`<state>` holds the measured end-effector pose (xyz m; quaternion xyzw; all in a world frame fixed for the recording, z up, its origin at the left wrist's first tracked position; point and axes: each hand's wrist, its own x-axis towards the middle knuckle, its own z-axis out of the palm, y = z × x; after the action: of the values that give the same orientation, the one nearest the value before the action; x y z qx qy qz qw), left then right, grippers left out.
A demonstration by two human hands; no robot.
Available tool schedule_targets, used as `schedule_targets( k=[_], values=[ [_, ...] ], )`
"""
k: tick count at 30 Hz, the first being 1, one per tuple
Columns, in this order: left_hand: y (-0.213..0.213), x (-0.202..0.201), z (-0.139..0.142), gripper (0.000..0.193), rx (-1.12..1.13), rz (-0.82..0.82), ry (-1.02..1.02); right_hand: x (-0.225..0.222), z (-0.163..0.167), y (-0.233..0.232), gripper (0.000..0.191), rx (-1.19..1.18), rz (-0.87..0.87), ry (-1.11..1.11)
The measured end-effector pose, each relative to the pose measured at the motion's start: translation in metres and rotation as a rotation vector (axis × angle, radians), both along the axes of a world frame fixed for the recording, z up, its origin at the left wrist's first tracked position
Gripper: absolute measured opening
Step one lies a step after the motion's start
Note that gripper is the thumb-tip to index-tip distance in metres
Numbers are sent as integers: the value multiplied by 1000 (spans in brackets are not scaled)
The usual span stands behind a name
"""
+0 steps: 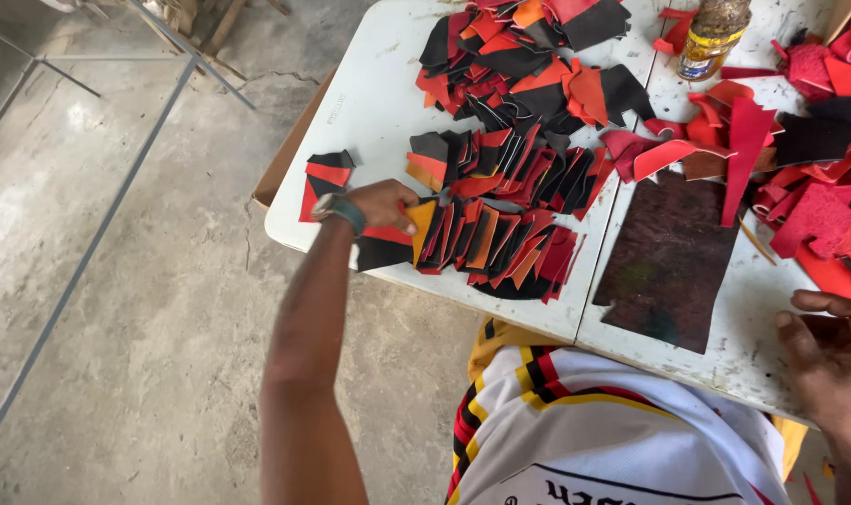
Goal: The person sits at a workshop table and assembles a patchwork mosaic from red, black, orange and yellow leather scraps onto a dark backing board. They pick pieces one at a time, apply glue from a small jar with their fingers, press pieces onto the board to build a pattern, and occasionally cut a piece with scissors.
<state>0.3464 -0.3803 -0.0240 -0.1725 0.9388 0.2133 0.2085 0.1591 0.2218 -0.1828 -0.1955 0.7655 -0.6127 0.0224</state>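
My left hand point(386, 205) reaches out over the white table point(374, 89) and rests on the left end of a fanned row of red, black and orange cut leather pieces point(495, 245). Its fingers press on a red and black piece there; a watch sits on the wrist. My right hand point(829, 351) lies at the table's near right edge, fingers curled loosely, holding nothing that I can see. A dark brown stained board point(667, 262) lies between the two hands.
More cut pieces are heaped at the back point(523, 56) and in a second row point(509, 164). Loose red scraps point(809, 178) cover the right side. A yellow-labelled jar point(711, 39) stands at the back. A small stack point(324, 182) lies by the left edge. Concrete floor to the left.
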Motion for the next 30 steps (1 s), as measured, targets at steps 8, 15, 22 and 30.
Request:
schedule_targets(
  k=[8,15,22,30],
  values=[
    [20,-6,1,61,-233,191,65,22,62,-15,24,169,-72,69],
    [36,-73,36,47,-314,248,594,25,84,-27,26,248,-87,44],
    [144,-252,20,52,-331,157,571,26,127,-3,21,414,-125,140],
    [165,-303,-15,82,-454,305,445,11,154,80,45,950,-277,335]
  ],
)
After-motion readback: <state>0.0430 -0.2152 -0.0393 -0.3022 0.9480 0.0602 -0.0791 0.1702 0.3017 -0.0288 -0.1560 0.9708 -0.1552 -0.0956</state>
